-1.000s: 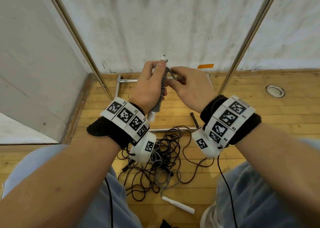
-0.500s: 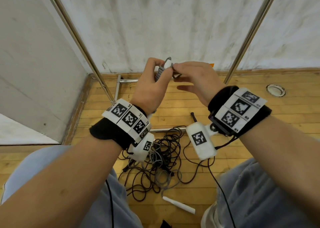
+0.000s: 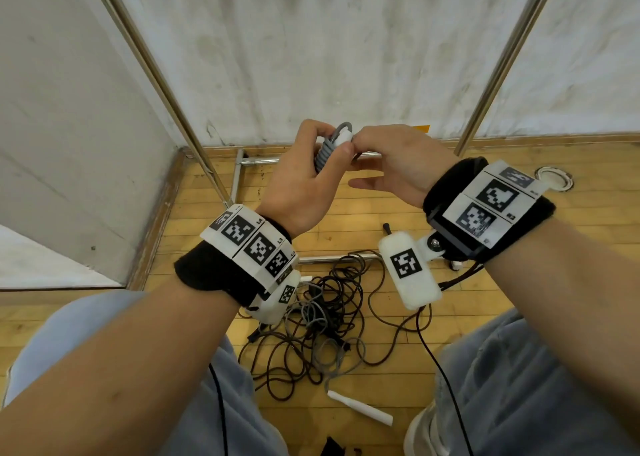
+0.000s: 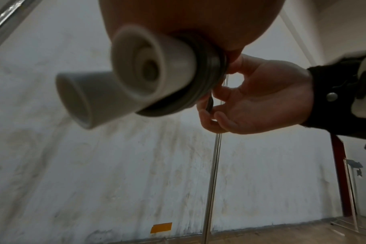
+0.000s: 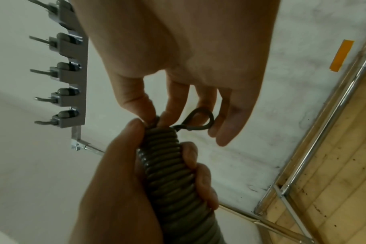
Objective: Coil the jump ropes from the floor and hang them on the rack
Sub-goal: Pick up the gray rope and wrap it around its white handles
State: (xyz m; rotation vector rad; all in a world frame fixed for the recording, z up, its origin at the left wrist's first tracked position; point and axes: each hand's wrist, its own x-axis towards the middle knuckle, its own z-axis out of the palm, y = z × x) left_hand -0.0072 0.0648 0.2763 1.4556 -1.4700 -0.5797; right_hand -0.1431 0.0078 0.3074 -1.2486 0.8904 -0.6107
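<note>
A grey jump rope [image 3: 325, 152] is wound tightly round its two white handles [image 4: 148, 74], held up in front of the wall. My left hand [image 3: 325, 143] grips the wound bundle [image 5: 171, 165], thumb on one side and fingers on the other. My right hand [image 3: 356, 142] pinches the rope at the bundle's top end with thumb and forefinger. A small loop [image 5: 201, 120] of rope sticks out there beside the right hand's other fingers. The rack's grey hook bar [image 5: 67, 69] hangs above.
A tangle of dark and grey ropes [image 3: 329, 317] lies on the wooden floor between my knees, with a loose white handle [image 3: 360, 412] in front of it. The rack's slanted metal poles [image 3: 156, 74] [image 3: 502, 60] and its base bars [image 3: 263, 160] stand against the wall.
My right hand has turned palm-down and come over the top of the bundle, from winding the rope to pinching its end. The left hand lifted the bundle slightly.
</note>
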